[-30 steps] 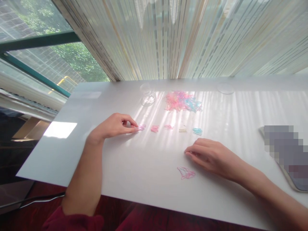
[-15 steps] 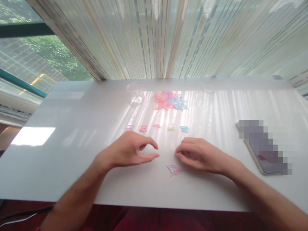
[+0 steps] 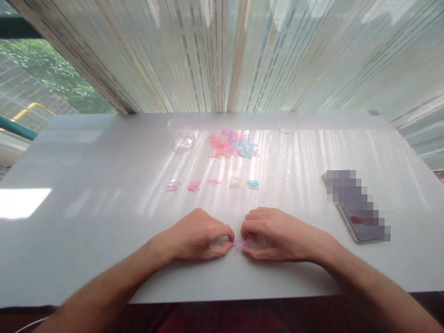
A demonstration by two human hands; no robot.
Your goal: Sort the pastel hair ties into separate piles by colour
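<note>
A small cluster of thin pink and purple loops, which look like rubber bands (image 3: 238,246), lies on the white table (image 3: 104,259) between my hands. At its left edge, my left hand (image 3: 203,236) has thumb and forefinger pinched together on the bands. My right hand (image 3: 277,233) is closed at the right edge, its curled fingers and thumb hiding part of the cluster. Farther back, small sorted groups lie in a row: purple bands (image 3: 173,186), red-pink bands (image 3: 194,185), pink bands (image 3: 214,182), pale yellow bands (image 3: 234,185) and blue bands (image 3: 253,185).
Behind the row lies a large mixed heap of bands (image 3: 231,144). Left of it are a clear round dish (image 3: 182,143) and another clear round piece (image 3: 176,125). A clear disc (image 3: 286,126) lies at the back right. A phone (image 3: 357,208) rests at the right. Striped blinds (image 3: 222,55) hang behind.
Both hands have come closer together and down onto the pink-purple bands. The left finger and thumb, apart before, are now pinched. The view has shifted slightly to the right.
</note>
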